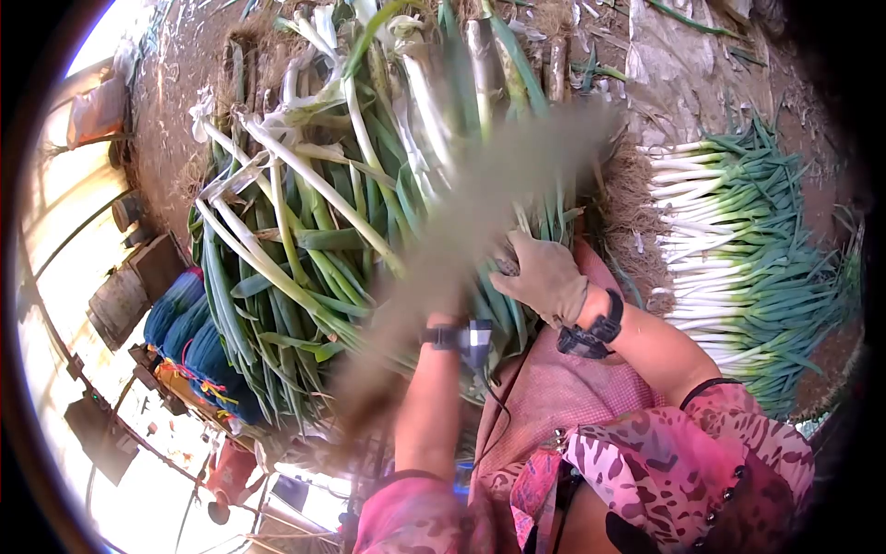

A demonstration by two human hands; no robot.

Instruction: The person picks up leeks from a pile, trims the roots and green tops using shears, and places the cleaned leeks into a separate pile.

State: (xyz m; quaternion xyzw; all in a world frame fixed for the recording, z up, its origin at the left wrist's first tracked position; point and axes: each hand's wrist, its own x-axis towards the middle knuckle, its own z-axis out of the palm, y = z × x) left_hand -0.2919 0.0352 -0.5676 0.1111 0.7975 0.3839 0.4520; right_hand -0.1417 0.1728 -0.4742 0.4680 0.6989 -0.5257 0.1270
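Observation:
My right hand, in a dusty tan glove, lies at the right edge of a big heap of untrimmed long green onions. Its fingers are bent in among the stalks, and a pale green onion stem shows just above them. My left hand reaches into the middle of the heap. A brown, blurred diagonal smear covers that hand from the wrist up, so its fingers are hidden. Dark devices are strapped to both wrists, and a cable runs from the left one.
On the right, a long row of cleaned green onions lies with roots toward me. Pale sheeting and peeled scraps cover the soil beyond. Blue twine bundles sit at the left beside a wooden block. Pink cloth covers my lap.

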